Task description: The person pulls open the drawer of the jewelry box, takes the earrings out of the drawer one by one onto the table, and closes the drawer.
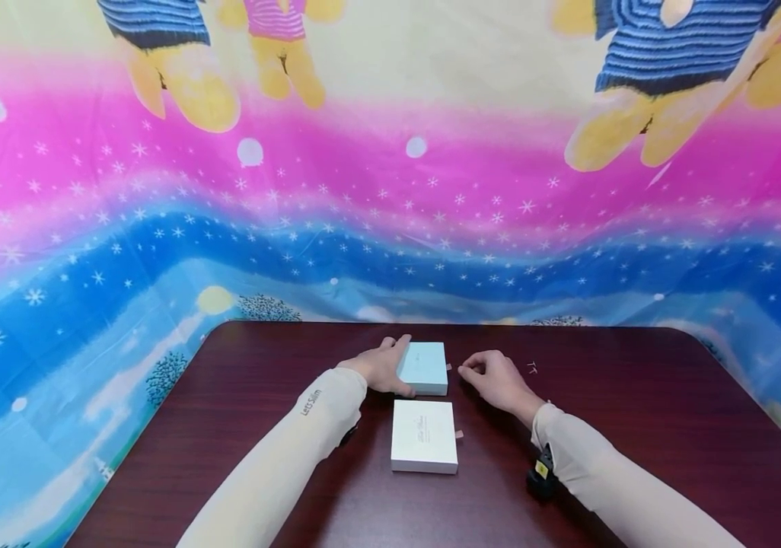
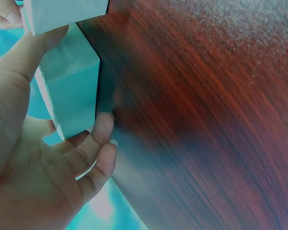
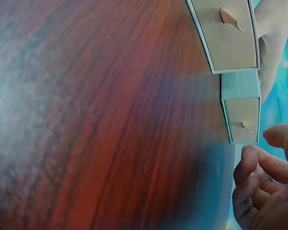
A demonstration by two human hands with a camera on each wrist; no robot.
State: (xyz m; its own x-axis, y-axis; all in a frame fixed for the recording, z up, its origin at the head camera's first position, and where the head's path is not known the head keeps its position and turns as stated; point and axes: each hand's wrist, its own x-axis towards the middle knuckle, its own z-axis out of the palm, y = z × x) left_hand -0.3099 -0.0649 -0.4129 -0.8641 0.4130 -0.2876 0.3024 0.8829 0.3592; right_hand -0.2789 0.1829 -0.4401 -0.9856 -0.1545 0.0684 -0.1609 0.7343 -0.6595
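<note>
A light blue drawer-style box [image 1: 425, 365] lies flat on the table toward its far side. My left hand [image 1: 382, 367] holds it from the left, thumb at the near side and fingers toward the far side; the left wrist view shows the thumb and fingers about its end. A small pink ribbon tab [image 3: 247, 127] sticks out of the box's right end. My right hand [image 1: 498, 380] is just right of that tab, apart from it, fingers loosely curled with a gap between thumb and forefinger. Nothing shows between them.
Nearer on the dark wooden table [image 1: 500, 502] lies a white box [image 1: 425, 438] with its own ribbon tab [image 3: 232, 20] on the right. Small thin pale pieces [image 1: 532, 367] lie right of my right hand. A patterned cloth [image 1: 390, 190] hangs behind the table.
</note>
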